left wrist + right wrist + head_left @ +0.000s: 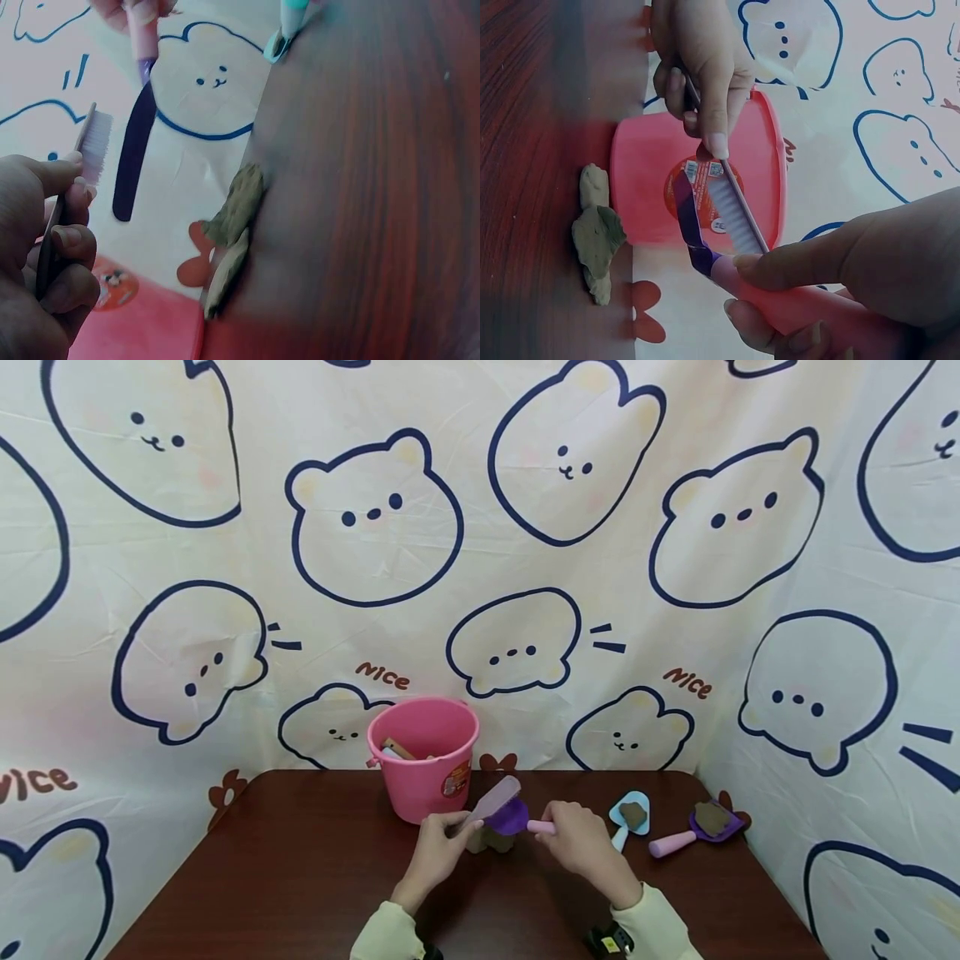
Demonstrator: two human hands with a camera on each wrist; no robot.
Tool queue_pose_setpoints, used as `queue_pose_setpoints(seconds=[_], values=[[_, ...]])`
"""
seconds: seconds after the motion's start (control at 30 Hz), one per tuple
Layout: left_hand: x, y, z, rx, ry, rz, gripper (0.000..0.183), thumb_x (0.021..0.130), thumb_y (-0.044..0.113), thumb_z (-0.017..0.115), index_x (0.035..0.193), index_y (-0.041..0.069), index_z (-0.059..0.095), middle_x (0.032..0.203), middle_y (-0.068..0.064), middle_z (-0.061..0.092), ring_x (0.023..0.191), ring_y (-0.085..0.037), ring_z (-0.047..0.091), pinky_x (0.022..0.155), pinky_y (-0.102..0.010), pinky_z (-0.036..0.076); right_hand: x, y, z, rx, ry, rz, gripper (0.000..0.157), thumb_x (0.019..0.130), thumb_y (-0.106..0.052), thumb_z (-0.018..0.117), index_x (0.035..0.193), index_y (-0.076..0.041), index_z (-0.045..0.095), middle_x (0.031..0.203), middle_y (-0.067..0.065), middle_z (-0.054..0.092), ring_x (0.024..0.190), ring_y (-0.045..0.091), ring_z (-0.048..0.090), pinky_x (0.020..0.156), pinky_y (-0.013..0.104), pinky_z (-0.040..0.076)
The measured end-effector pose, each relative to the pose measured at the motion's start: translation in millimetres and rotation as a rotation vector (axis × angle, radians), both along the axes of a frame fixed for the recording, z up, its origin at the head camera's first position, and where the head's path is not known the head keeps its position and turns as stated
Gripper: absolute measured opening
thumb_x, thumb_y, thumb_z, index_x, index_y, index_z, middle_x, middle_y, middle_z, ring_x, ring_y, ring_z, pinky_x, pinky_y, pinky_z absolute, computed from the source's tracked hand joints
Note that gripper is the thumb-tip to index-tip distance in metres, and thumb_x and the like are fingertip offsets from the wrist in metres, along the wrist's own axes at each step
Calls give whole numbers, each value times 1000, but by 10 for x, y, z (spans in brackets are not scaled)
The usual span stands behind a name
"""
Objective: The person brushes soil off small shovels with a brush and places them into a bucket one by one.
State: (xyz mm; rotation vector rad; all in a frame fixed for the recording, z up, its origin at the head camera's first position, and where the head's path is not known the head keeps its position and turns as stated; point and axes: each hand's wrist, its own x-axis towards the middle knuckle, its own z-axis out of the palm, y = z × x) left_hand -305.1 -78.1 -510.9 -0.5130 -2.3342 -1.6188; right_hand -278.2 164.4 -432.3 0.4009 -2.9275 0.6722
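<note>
My left hand (437,853) grips a brush (497,799) by its handle, its pale bristles (96,142) showing in the left wrist view. In my right hand (581,841) is a toy shovel with a purple blade (513,817) and a pink handle (780,298). Brush and shovel are close together in the air; the right wrist view shows the bristles (733,214) beside the blade (688,210), but I cannot tell whether they touch. Below them, grey-brown clay-like lumps (491,841) lie on the dark table.
Behind the lumps stands a pink bucket (411,792) with several items inside. To the right lie a light-blue shovel (641,800) and another purple shovel with a pink handle (672,844), each bearing a brown lump. Around the table (300,877) hangs a bear-patterned cloth (517,727).
</note>
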Motion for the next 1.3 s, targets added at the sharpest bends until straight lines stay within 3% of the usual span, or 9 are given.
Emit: queue_pose_setpoints(seconds=[0.23,0.73,1.3], values=[[32,110,-18,24,-65,-69,23,99,24,69,110,5,76,92,-20,71,75,-13,63,65,-22,53,-2,-19,-1,2,7,26,19,88,-20,81,94,-8,68,74,-1,62,61,15,53,57,34,47],[49,151,-25,-67,-70,-55,27,98,31,70,109,7,78,76,4,63,66,-6,54,56,-21,42,0,-15,7,-16,-3,5,20,88,-21,80,96,-7,68,74,-1,61,61,16,53,57,33,46],[-9,53,-93,-68,-79,-51,30,98,30,69,112,5,77,85,-3,69,70,-8,60,58,-21,47,18,-19,12,-28,-30,10,20,89,-21,79,96,-8,66,73,-1,59,62,16,53,58,33,45]])
